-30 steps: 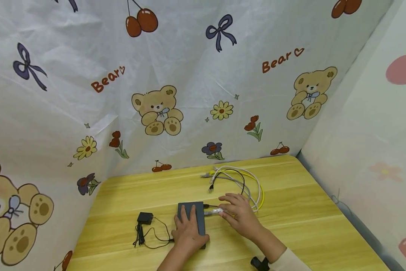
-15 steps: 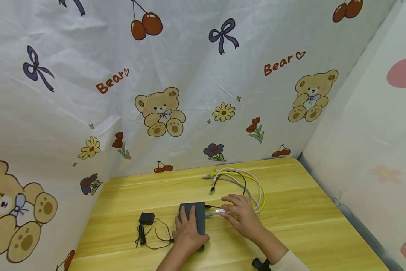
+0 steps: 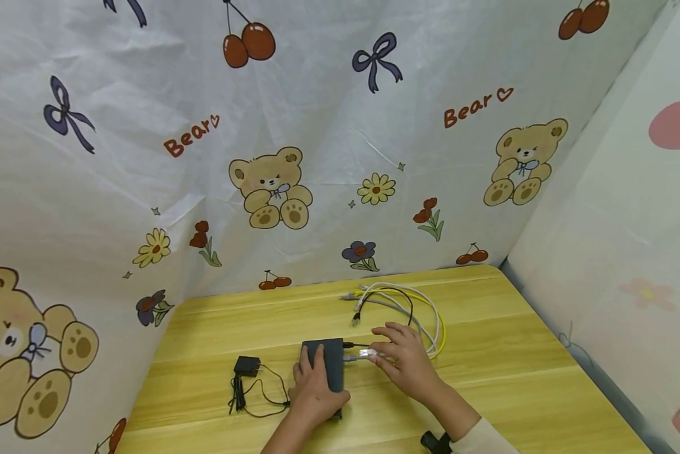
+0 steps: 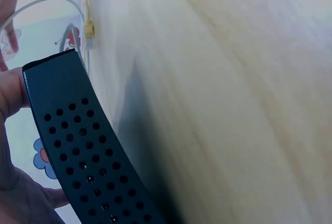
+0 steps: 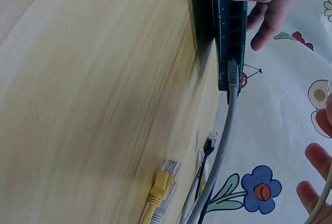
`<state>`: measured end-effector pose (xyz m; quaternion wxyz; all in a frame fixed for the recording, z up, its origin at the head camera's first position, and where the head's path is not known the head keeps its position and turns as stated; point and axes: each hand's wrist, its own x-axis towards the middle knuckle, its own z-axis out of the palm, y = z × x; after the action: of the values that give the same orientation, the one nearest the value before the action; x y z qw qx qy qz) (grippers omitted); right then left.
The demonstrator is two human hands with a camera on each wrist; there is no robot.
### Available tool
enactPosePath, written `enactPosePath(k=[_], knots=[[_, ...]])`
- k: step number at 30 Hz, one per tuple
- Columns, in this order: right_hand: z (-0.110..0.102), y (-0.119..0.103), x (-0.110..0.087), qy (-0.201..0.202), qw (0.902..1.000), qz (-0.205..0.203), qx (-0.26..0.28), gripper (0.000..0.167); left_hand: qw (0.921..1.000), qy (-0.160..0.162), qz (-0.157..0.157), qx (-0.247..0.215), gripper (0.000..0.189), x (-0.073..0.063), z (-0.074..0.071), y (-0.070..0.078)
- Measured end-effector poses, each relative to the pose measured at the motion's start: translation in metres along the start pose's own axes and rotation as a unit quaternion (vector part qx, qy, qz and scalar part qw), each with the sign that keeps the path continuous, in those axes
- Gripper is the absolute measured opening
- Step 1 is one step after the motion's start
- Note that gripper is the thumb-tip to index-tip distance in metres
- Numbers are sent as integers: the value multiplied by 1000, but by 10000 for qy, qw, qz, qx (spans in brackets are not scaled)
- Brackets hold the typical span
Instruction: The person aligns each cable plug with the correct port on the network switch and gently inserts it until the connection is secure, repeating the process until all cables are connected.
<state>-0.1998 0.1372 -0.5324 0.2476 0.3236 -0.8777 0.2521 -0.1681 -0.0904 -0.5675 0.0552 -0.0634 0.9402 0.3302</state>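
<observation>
The left hand (image 3: 315,391) holds the box (image 3: 334,372), fingers spread over its smooth, dark, flat top and thumb hooked over the ported edge; the box's near wall is punched with rows of round holes. To the right hand's left, a gray cable (image 5: 227,125) with a ribbed boot sits in one port. The right hand (image 3: 404,359), narrowed to a pinch, holds a thin pale cable (image 5: 321,203), with a clear, shiny tip (image 3: 367,353) at its fingertips. Beyond that hand lies a looped yellow cable (image 5: 161,185); left of the left hand, a blocky black adapter (image 3: 246,366). Wood-grained table (image 3: 487,328) lies beneath both. Compared with one second ago, both hands keep nearly the same pose; only the head view has shifted slightly.
</observation>
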Motion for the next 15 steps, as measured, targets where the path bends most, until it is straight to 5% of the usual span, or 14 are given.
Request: enactPosePath(k=[15], knots=[[11,2,0,-126,9996,82,-232,13,9977,-74,81,-674,103,-3,-12,-3]])
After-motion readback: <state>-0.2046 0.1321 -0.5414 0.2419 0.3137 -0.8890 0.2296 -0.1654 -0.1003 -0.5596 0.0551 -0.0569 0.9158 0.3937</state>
